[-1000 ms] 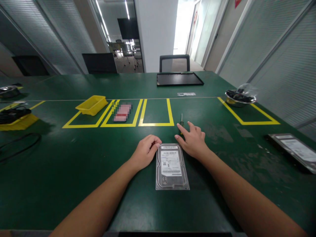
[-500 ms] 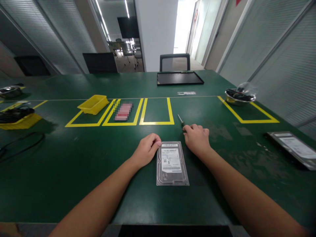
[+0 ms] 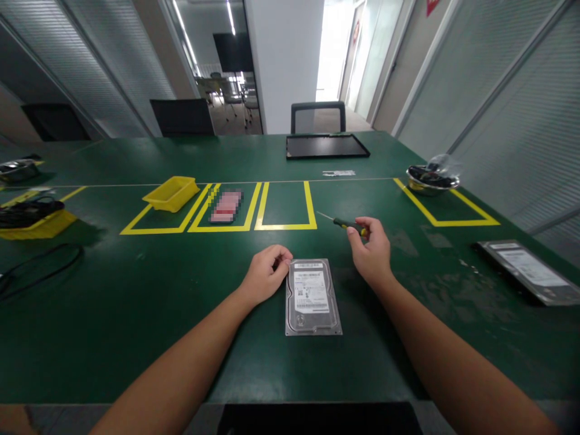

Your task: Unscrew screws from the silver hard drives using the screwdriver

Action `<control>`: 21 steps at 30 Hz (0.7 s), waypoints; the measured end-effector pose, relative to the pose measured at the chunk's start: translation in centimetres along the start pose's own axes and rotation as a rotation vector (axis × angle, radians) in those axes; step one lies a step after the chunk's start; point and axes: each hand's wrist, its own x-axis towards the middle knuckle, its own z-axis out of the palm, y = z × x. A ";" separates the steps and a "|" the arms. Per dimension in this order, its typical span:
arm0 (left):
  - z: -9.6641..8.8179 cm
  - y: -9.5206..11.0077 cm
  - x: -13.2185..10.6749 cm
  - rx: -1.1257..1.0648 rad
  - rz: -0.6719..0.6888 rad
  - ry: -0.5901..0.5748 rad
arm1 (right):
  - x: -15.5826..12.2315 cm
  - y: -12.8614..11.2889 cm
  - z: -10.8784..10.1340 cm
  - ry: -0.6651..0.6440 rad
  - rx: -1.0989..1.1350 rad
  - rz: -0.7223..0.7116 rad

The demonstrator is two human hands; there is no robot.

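Note:
A hard drive [image 3: 334, 311] with a white label lies flat on the green table in front of me. At its far left corner rests my left hand [image 3: 267, 273], with the fingers curled and the thumb and fingertips closed on the edge. My right hand [image 3: 372, 251] is to the right of the drive's far end, apart from it. Its thumb and fingers are closed on the back of a screwdriver [image 3: 343, 223] that has a black and yellow-green handle. The thin shaft points left, toward the taped squares.
A yellow tray [image 3: 156, 196] and a pixelated pink item [image 3: 226, 206] occupy taped areas. At right are another hard drive [image 3: 528, 266] and a metal bowl [image 3: 432, 184] of black parts. A black-framed panel [image 3: 327, 146] lies at the back. A cable [image 3: 43, 251] lies left.
The screwdriver has been lifted off the table in my right hand and turned so its shaft points more to the left. My left hand stays at the drive's corner.

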 end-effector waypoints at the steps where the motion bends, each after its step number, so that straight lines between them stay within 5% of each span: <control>1: -0.1 0.1 0.0 -0.004 0.004 0.002 | 0.0 -0.2 -0.1 0.018 0.053 0.021; 13: -1.0 -0.1 0.4 0.075 0.074 -0.012 | 0.4 -5.4 -1.7 -0.023 0.478 0.033; 21: -1.3 -0.7 0.8 0.077 0.042 -0.035 | 2.8 -11.1 -4.4 -0.263 0.349 -0.140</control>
